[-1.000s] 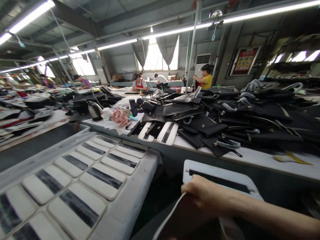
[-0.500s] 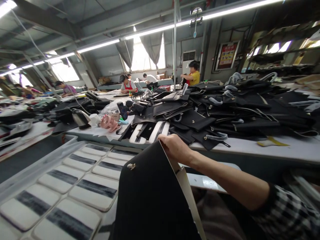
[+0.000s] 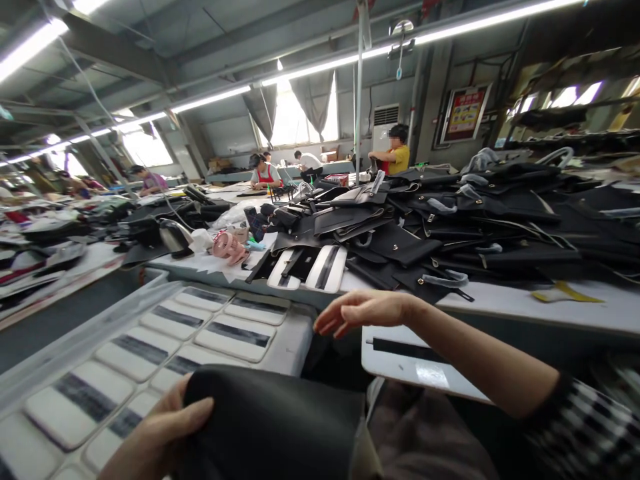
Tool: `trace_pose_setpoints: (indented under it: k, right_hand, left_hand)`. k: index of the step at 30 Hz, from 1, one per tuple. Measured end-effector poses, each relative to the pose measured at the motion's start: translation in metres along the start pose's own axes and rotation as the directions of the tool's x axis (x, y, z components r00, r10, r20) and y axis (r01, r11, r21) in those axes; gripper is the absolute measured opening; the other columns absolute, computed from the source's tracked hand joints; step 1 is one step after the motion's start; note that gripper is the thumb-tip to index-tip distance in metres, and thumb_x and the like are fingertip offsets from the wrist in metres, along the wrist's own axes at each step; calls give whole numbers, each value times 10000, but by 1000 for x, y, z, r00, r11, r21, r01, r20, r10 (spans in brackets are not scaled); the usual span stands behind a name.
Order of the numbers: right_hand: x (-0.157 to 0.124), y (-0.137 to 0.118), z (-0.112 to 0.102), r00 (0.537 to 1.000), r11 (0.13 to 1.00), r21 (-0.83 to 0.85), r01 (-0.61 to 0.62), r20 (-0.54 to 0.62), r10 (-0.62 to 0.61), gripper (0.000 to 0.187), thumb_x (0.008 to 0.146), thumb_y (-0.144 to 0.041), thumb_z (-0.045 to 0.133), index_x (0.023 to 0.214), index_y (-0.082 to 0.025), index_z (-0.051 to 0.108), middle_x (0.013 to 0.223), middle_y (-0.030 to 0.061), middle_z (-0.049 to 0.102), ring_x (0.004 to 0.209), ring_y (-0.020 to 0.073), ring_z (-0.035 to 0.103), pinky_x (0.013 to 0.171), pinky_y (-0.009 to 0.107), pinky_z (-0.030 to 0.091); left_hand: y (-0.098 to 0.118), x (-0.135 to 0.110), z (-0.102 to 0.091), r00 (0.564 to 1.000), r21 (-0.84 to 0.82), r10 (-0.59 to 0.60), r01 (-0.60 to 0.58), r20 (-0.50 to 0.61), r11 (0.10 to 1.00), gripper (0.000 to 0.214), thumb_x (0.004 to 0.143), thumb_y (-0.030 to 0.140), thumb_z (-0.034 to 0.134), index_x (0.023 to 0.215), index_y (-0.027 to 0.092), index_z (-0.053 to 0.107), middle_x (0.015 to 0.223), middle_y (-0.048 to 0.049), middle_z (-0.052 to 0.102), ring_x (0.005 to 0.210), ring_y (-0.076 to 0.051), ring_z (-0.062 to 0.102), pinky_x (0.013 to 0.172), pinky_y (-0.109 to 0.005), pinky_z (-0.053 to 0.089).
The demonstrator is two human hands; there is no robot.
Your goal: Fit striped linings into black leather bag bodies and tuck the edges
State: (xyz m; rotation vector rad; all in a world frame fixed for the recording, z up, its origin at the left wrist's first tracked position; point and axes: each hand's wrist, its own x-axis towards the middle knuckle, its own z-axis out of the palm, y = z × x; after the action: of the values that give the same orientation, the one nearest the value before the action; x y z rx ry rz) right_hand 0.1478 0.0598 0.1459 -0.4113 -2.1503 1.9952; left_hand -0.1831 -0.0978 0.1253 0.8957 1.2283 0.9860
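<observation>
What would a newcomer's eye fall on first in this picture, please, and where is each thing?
Probably first the great heap of black pieces, spread over the table ahead, from the middle to the right. Next, nearest the camera at bottom centre, a black piece in the left grip, with the right grip open and empty above it. The dark-striped white panels lie in rows at lower left.

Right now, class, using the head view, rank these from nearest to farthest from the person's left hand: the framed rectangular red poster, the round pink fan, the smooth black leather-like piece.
1. Smooth black leather-like piece: gripped by the left hand.
2. Round pink fan: ahead, on the white-topped table.
3. Framed rectangular red poster: far back, on the right.
</observation>
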Motion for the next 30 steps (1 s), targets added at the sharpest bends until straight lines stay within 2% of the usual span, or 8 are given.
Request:
trace_pose_setpoints:
  k: [3, 6, 9, 12, 17, 22, 27, 30]
  right_hand:
    - [24, -15, 18, 967, 983, -65, 171, -182, -180, 659, 909, -649, 463, 1314, -141, 580, 1397, 119, 537, 1310, 211, 471, 1109, 319, 324]
    - [43, -33, 41, 980, 959, -248, 137, -105, -167, 671, 872, -618, 557, 1385, -189, 512, 1400, 76, 534, 1299, 211, 473, 1091, 300, 330]
    - [43, -43, 53, 992, 908, -417, -20, -121, -33, 832, 662, -623, 765, 1358, -232, 529, 1286, 32, 606, 1179, 233, 552, 967, 271, 422]
    - [27, -36, 52, 964, 882, -401, -247, -194, 181, 673, 564, -660, 796, 1063, -219, 694, 965, -21, 681, 942, 203, 630, 745, 226, 479]
    - [-8, -1, 50, 862, 889, 92, -450, -215, 459, 469, 505, -510, 880, 796, -184, 709, 688, -50, 658, 587, 115, 599, 521, 194, 482]
    - [-33, 28, 44, 849, 861, 383, -333, -276, 451, 423, 498, -435, 892, 768, -166, 709, 645, -45, 662, 473, 88, 562, 444, 182, 457]
    - [-32, 12, 16, 863, 887, -113, -449, -313, 397, 510, 513, -554, 868, 805, -173, 697, 718, -35, 641, 706, 148, 616, 608, 214, 478]
    - [-16, -1, 8, 932, 942, -255, -218, -340, 124, 548, 539, -463, 882, 969, -195, 675, 892, -34, 650, 921, 170, 608, 771, 220, 474]
  left_hand:
    - [38, 29, 35, 924, 201, -122, 51, 362, 978, 297, 684, 384, 811, 868, 163, 735, 807, -42, 733, 753, -195, 672, 729, -272, 528]
    - [67, 51, 79, 791, 503, -192, -164, 582, 848, 241, 714, 371, 761, 817, 163, 698, 810, -4, 679, 733, -162, 598, 681, -244, 482]
    - [82, 60, 110, 776, 729, -257, -346, 577, 591, 287, 690, 362, 747, 629, 162, 550, 598, 55, 472, 558, -94, 409, 481, -202, 317]
    - [81, 66, 117, 753, 749, -290, -377, 590, 544, 282, 694, 362, 738, 679, 164, 538, 620, 66, 425, 558, -82, 345, 468, -204, 262]
    - [57, 89, 102, 749, 735, -205, -489, 630, 471, 424, 687, 435, 765, 1049, 231, 680, 896, 12, 646, 812, -200, 555, 683, -234, 421]
    - [39, 110, 110, 729, 708, -125, -587, 673, 392, 405, 810, 426, 658, 1176, 258, 612, 1146, -43, 640, 1050, -264, 554, 901, -318, 416]
    - [55, 127, 141, 672, 599, -46, -623, 739, 504, 272, 882, 319, 556, 1127, 225, 486, 749, 54, 555, 708, -138, 503, 654, -237, 381]
    - [69, 130, 158, 656, 500, 69, -635, 752, 589, 189, 878, 268, 549, 1025, 212, 444, 720, 64, 534, 703, -129, 501, 660, -233, 382]
